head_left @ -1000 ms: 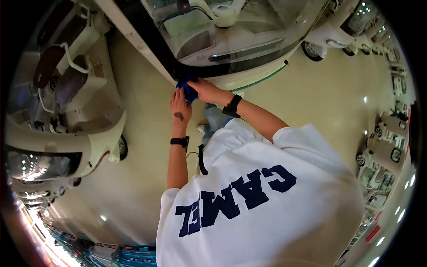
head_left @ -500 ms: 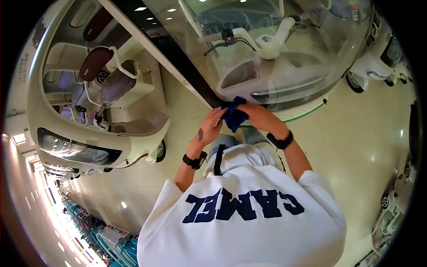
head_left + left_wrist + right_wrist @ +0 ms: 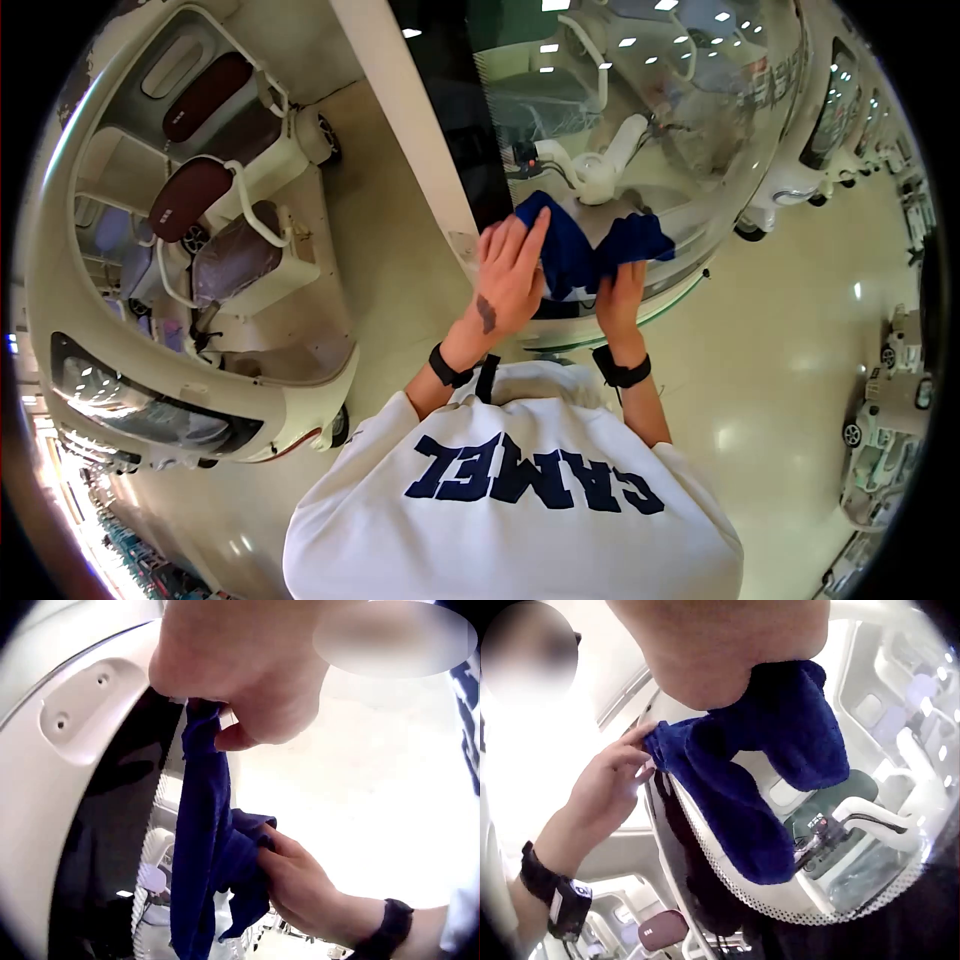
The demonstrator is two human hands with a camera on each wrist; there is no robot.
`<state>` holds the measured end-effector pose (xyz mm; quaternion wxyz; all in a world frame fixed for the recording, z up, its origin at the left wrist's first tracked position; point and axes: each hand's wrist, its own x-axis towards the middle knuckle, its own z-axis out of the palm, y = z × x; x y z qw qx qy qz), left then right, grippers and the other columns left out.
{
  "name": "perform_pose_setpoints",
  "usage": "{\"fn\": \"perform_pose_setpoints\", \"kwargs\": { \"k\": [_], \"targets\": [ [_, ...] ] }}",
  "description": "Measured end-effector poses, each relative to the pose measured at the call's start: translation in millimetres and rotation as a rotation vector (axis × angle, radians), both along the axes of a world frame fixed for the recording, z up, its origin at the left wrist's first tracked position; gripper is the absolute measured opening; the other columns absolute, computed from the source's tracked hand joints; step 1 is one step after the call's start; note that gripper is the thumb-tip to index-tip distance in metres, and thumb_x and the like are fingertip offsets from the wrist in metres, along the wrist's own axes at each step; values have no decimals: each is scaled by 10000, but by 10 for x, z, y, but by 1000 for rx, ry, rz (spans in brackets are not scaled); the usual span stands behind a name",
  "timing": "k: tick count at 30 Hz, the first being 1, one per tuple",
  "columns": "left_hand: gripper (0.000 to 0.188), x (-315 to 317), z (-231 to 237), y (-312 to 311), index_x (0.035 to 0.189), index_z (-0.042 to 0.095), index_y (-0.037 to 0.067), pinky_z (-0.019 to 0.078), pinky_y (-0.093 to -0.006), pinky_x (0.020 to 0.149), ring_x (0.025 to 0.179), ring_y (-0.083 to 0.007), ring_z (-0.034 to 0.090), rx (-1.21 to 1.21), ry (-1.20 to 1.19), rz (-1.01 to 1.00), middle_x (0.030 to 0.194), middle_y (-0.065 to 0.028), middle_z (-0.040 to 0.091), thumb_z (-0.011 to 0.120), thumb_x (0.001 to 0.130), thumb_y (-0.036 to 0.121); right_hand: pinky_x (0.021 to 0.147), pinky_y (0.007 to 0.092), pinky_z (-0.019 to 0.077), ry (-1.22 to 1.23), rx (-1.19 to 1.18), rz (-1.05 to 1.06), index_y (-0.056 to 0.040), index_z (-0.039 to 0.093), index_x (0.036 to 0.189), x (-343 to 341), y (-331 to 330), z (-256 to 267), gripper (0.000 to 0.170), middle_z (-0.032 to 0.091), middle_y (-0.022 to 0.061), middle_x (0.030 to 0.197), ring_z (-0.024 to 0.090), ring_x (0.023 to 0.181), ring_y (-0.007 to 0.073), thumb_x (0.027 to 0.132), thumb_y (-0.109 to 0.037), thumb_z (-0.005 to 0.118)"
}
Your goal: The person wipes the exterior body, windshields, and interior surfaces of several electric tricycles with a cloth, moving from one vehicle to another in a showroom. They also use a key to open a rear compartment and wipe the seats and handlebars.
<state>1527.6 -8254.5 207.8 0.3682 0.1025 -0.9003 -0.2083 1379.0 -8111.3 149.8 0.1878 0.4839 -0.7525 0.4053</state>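
A dark blue cloth (image 3: 570,250) stretches between my two hands over the lower edge of a vehicle's curved windshield (image 3: 690,170). With thumb and fingers, my left hand (image 3: 510,275) pinches one end near the black border (image 3: 455,110) of the glass. The left wrist view has the cloth (image 3: 201,840) draping down from that pinch. My right hand (image 3: 622,308) grips another part of it, farther right along the glass. Seen from the right wrist, the cloth (image 3: 735,817) hangs in loose folds against the windshield, and the right fingers are hidden behind the palm.
Behind the glass are white handlebars (image 3: 597,175). A second cream vehicle (image 3: 300,410) with maroon seat backs (image 3: 190,198) stands at the left. More vehicles (image 3: 885,430) line the right side. Shiny floor (image 3: 770,390) lies between them.
The bunched cloth has been spread apart between the hands and raised onto the windshield. My right hand has moved right, away from the left. The head view has shifted.
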Motion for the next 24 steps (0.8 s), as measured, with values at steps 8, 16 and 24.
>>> {"fn": "perform_pose_setpoints", "kwargs": {
  "k": [8,16,24],
  "targets": [
    [738,397,40,-651,1466,302,-79,233,-532,1130,1326,-500,321,96,324,183,1454,-312,340,531,765,-69,1065,524,335,122,-85,-85,41,536,1241,241,-956,1007,484,520,246,1322,448,1217,490,759,35,574],
    [763,390,-467,-652,1511,107,-89,160,-568,1147,1357,-561,216,441,123,122,1512,-343,219,462,838,-36,1060,587,312,367,-109,-64,-25,635,1153,666,-1597,1215,460,563,218,1299,486,1223,430,701,-97,594],
    [776,339,-440,-507,1518,134,-71,148,-546,1161,1397,-503,205,482,204,168,1510,-336,229,432,801,-58,1051,511,367,388,-79,20,-115,709,1063,463,-1419,933,392,607,106,1281,550,1183,340,674,-164,706]
  ]
}}
